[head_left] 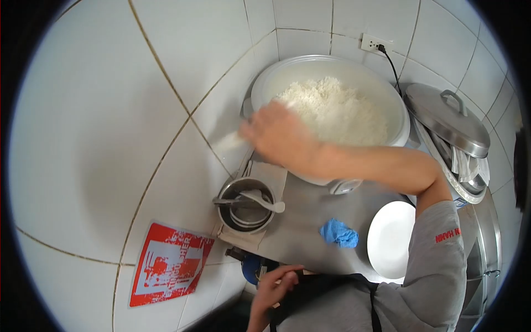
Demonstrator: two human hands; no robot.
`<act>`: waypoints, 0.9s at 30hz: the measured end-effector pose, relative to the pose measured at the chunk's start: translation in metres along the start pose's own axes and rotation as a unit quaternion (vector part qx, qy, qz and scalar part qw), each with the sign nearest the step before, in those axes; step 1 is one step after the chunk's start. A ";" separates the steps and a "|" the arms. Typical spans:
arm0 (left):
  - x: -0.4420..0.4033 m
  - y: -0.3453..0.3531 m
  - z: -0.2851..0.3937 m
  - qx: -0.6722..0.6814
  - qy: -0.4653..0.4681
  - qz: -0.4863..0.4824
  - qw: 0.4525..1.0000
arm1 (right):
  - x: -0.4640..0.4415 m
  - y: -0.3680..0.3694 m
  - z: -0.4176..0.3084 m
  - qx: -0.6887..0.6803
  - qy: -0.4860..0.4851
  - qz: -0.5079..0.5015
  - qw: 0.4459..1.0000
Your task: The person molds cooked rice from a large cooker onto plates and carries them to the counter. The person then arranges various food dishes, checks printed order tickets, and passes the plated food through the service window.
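Note:
My right hand (279, 135), smeared by motion, is across the near left rim of a large white rice cooker (406, 119) full of cooked white rice (332, 108). Out of its fingers toward the wall sticks a blurred whitish utensil (229, 143), whose exact kind I cannot make out. Low in the view, my left hand (274, 288) is by the black apron (326, 296) at my waist. Its fingers are pressed together near the apron's edge, and anything between them is hidden. Between the hands stands a metal pot (224, 193) holding a white spoon (260, 199).
A crumpled blue cloth (338, 233) and a white plate (390, 240) lie on the metal counter (301, 207). At right, a metal lid (453, 119) leans over another container. A red sign (168, 265) is on the tiled wall; a cord (394, 69) hangs from an outlet.

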State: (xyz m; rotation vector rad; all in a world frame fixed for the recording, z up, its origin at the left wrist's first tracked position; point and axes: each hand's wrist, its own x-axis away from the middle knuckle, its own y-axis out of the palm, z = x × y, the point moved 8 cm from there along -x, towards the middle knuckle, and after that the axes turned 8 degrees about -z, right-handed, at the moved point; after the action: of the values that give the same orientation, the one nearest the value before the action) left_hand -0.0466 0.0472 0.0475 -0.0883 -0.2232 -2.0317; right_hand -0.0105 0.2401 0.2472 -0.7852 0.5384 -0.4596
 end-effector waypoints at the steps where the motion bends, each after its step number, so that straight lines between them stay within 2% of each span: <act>1: -0.002 -0.015 0.022 -0.011 0.048 0.028 0.998 | -0.003 0.006 0.034 -0.001 0.038 0.020 0.999; 2: -0.007 -0.030 0.043 -0.022 0.095 0.057 0.994 | -0.003 0.014 0.070 -0.003 0.076 0.040 0.996; 4: -0.028 -0.059 0.086 -0.167 0.166 0.115 0.965 | -0.007 0.056 0.129 0.028 0.120 -0.088 0.988; 6: -0.076 -0.078 0.124 -0.218 0.180 0.165 0.945 | -0.008 0.123 0.170 0.064 0.125 -0.149 0.979; 8: -0.139 -0.110 0.132 -0.201 0.146 0.180 0.952 | -0.006 0.215 0.209 0.068 0.167 -0.216 0.960; 10: -0.201 -0.148 0.134 -0.244 0.097 0.226 0.938 | 0.010 0.276 0.225 0.024 0.186 -0.164 0.968; 11: -0.227 -0.160 0.130 -0.220 0.081 0.215 0.948 | 0.016 0.291 0.235 0.003 0.198 -0.134 0.971; 14: -0.266 -0.175 0.133 -0.183 0.056 0.194 0.962 | 0.036 0.326 0.221 -0.093 0.177 -0.192 0.961; 18: -0.278 -0.183 0.128 -0.189 0.016 0.180 0.965 | 0.071 0.306 0.205 -0.090 0.137 -0.221 0.961; 21: -0.277 -0.181 0.131 -0.178 -0.039 0.165 0.969 | 0.091 0.283 0.192 -0.092 0.063 -0.294 0.949; 24: -0.273 -0.167 0.145 -0.182 -0.042 0.145 0.972 | 0.067 0.252 0.191 -0.146 0.017 -0.282 0.948; 27: -0.273 -0.159 0.147 -0.189 -0.036 0.126 0.973 | 0.012 0.283 0.220 -0.184 0.158 -0.149 0.959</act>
State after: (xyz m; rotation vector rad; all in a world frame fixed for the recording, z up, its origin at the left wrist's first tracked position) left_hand -0.0689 0.3852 0.1291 -0.4096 0.1283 -1.7959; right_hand 0.1850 0.5268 0.1583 -1.1692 0.8229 -0.7857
